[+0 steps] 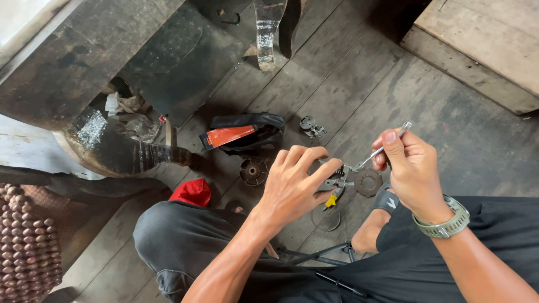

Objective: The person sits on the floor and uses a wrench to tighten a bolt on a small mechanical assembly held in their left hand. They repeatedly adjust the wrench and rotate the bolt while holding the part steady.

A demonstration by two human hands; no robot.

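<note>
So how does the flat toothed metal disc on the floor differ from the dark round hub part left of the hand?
The flat toothed metal disc lies thin and flat by the right hand; the dark round hub part is thicker and cup-like, left of the left hand. Both are round, dark and untouched.

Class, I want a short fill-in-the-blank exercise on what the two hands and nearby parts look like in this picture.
1. The right hand holds a thin metal ____ by its handle.
2. The left hand grips a small metal part with a ____ tag.
3. The right wrist wears a ____.
4. The red cloth lies on the wooden ____.

Missing words: tool; yellow; watch; floor
</note>
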